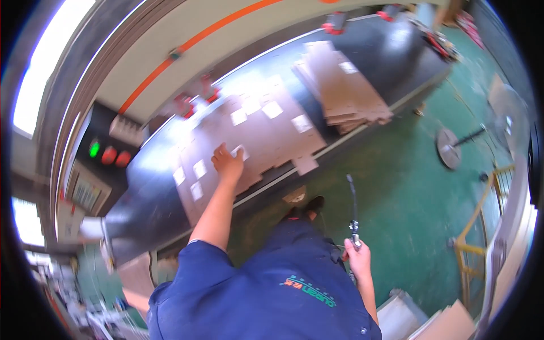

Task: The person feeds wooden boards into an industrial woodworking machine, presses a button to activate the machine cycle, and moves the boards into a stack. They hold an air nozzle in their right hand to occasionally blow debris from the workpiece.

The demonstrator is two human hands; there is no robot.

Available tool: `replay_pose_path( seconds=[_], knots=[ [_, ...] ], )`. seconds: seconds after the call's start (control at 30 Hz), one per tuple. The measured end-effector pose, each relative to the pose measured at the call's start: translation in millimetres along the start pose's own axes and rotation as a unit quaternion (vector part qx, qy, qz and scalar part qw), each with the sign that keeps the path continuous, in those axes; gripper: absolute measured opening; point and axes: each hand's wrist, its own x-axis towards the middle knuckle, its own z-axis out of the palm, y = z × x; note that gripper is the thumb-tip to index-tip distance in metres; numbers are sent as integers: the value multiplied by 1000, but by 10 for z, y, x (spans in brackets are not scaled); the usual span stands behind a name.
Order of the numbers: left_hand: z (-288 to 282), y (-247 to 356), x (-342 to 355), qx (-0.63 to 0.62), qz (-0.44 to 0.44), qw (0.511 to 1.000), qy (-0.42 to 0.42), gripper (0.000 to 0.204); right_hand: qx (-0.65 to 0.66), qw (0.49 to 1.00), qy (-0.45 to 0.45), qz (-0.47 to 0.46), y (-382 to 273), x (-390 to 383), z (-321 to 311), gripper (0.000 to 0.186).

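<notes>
My left hand [228,162] reaches over a stack of flat brown panels [266,133] on a dark machine table. Its fingers are apart and rest at a small white label [238,151] on the top panel. Several more white labels [273,110] are scattered over that panel. Low at my right side, my right hand [358,256] is closed round the handle of an air blow gun [354,225]. The gun's long thin nozzle points away from me, over the green floor. Motion blur softens the panel edges.
A second stack of brown panels [343,85] lies farther right on the dark table [391,54]. Left of the table is a control panel [90,184] with lit buttons. A pedestal fan base [448,148] and a yellow metal frame [467,251] stand on the right.
</notes>
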Motion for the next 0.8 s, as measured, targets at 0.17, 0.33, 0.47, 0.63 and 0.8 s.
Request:
replay_pose_path(
  seconds=[0.17, 0.33, 0.47, 0.63, 0.8],
  knots=[
    [-496, -843, -695, 135, -91, 984, -69, 70, 17, 998, -60, 0, 328, -148, 19, 28],
    [-701, -1376, -941, 112, -54, 991, -47, 66, -42, 991, -125, 11, 411, -302, 160, 28],
    [-705, -1584, -821, 139, -56, 989, 15, 63, -100, 985, -140, 13, 380, -468, 320, 27],
    [-662, -1644, -692, 110, -18, 994, 23, 54, -109, 984, -138, 4, 313, -621, 592, 27],
    [-827, -1922, -661, 87, 17, 995, 52, 44, -112, 982, -151, 1, 282, -693, 1043, 27]
  ],
)
